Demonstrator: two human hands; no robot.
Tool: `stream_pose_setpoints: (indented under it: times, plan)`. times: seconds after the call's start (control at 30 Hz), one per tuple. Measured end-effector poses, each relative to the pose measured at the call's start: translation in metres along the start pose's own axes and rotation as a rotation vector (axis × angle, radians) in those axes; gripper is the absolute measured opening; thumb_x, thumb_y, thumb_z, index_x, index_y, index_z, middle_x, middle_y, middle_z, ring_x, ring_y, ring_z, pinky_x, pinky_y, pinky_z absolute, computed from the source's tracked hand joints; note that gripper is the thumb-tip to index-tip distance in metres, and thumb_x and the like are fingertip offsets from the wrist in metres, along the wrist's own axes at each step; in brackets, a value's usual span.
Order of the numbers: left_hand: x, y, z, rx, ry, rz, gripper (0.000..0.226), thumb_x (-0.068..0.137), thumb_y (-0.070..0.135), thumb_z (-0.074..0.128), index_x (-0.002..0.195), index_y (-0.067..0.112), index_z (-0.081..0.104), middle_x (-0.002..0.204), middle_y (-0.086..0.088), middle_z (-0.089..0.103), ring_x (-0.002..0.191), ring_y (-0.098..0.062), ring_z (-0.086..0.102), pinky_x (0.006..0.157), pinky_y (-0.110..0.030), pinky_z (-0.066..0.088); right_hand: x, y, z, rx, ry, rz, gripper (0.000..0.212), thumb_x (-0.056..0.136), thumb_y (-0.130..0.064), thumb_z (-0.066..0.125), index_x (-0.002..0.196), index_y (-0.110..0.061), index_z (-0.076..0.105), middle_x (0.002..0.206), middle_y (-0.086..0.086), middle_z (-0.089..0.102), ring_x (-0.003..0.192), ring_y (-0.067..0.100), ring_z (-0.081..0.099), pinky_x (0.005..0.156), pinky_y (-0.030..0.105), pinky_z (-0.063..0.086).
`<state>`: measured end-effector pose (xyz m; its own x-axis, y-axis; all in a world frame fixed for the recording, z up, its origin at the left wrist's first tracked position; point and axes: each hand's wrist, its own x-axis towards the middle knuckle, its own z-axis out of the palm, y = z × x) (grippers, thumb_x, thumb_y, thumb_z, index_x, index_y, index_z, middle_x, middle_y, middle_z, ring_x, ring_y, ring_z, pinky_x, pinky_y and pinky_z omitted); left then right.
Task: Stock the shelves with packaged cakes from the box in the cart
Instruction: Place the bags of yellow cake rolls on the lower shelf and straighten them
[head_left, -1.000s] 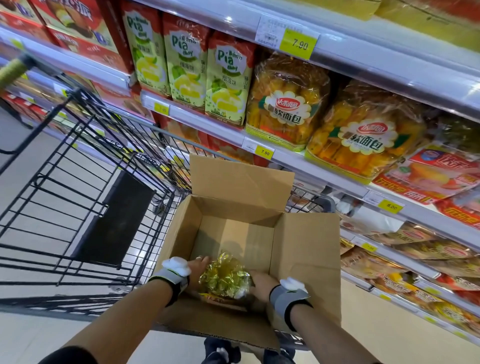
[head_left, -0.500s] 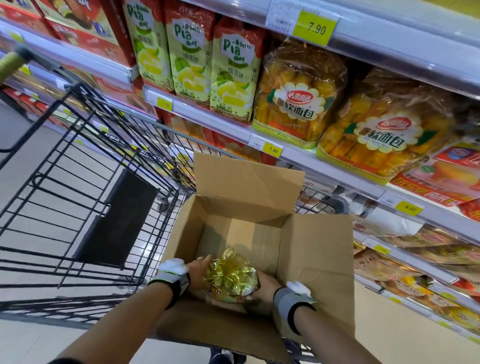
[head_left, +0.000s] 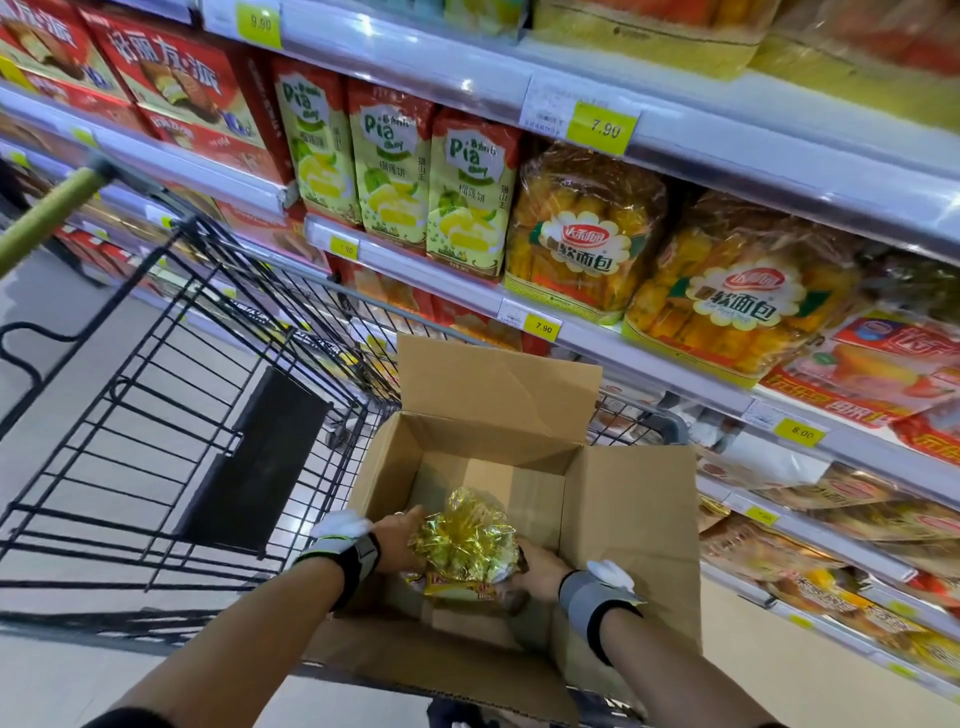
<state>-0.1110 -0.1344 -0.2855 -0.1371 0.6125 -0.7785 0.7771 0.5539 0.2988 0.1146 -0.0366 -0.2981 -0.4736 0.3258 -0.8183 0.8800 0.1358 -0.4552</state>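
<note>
Gold pack (head_left: 467, 551): between my hands, in box (head_left: 631, 519).
Left hand (head_left: 397, 540): grips its 9 o'clock side.
Right hand (head_left: 540, 569): grips its 3 o'clock side.
Shelf (head_left: 597, 338): 1 o'clock, above.

Box (head_left: 628, 525) in cart (head_left: 156, 395), shelves (head_left: 597, 343) to its right.

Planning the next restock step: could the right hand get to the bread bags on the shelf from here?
Probably not yet: the right hand and left hand both hold the gold packet inside the box. The way up to the bread bags looks clear.
</note>
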Motion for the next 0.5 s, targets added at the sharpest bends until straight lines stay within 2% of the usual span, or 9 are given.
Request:
stream_pose_setpoints:
  times: [0.1,0.17,0.23,0.33,0.43,0.5]
  plan:
    - [-0.010,0.007,-0.016,-0.024,0.025,0.015,0.066,0.085,0.022,0.068,0.139,0.007,0.031,0.134,-0.011,0.052,0.122,-0.024,0.052,0.092,-0.026,0.040,-0.012,-0.009,-0.009,-0.013,0.009,-0.013,0.069,0.091,-0.026,0.064,0.148,-0.019,0.025,0.142,0.003,0.049,0.125,0.025,0.051,0.104,0.031,0.042]
    - [-0.016,0.010,-0.026,-0.057,0.045,0.026,0.061,0.084,0.019,0.068,0.134,0.010,0.035,0.128,-0.011,0.055,0.112,-0.022,0.055,0.085,-0.024,0.041,-0.017,-0.010,-0.017,-0.019,0.025,-0.019,0.071,0.089,-0.030,0.066,0.148,-0.020,0.026,0.139,0.003,0.052,0.118,0.024,0.054,0.101,0.034,0.045]
    - [-0.024,0.013,-0.036,-0.131,0.086,0.029,0.062,0.080,0.022,0.070,0.131,0.014,0.037,0.124,-0.010,0.058,0.105,-0.020,0.056,0.085,-0.025,0.044,-0.029,-0.017,-0.027,0.001,0.039,-0.048,0.068,0.089,-0.031,0.067,0.144,-0.018,0.030,0.140,0.002,0.051,0.119,0.020,0.052,0.100,0.028,0.042]
    - [-0.034,0.020,-0.054,-0.184,0.092,0.041,0.067,0.080,0.030,0.072,0.134,0.017,0.035,0.126,-0.008,0.056,0.108,-0.020,0.056,0.090,-0.030,0.048,-0.041,-0.029,-0.043,0.065,0.041,-0.071,0.065,0.088,-0.024,0.069,0.143,-0.015,0.035,0.140,0.002,0.051,0.122,0.016,0.049,0.095,0.022,0.036]
    - [-0.049,0.030,-0.072,-0.187,0.103,0.078,0.072,0.083,0.034,0.072,0.139,0.015,0.030,0.131,-0.008,0.053,0.108,-0.018,0.053,0.087,-0.026,0.044,-0.055,-0.032,-0.055,0.129,0.072,-0.088,0.063,0.083,-0.027,0.074,0.137,-0.019,0.043,0.137,0.000,0.055,0.126,0.018,0.050,0.109,0.033,0.037]
    - [-0.054,0.033,-0.083,-0.203,0.129,0.085,0.075,0.082,0.034,0.073,0.141,0.014,0.030,0.133,-0.007,0.052,0.114,-0.019,0.053,0.092,-0.026,0.044,-0.050,-0.023,-0.064,0.185,0.097,-0.114,0.059,0.077,-0.034,0.079,0.127,-0.024,0.049,0.128,-0.004,0.058,0.123,0.016,0.052,0.111,0.040,0.037]
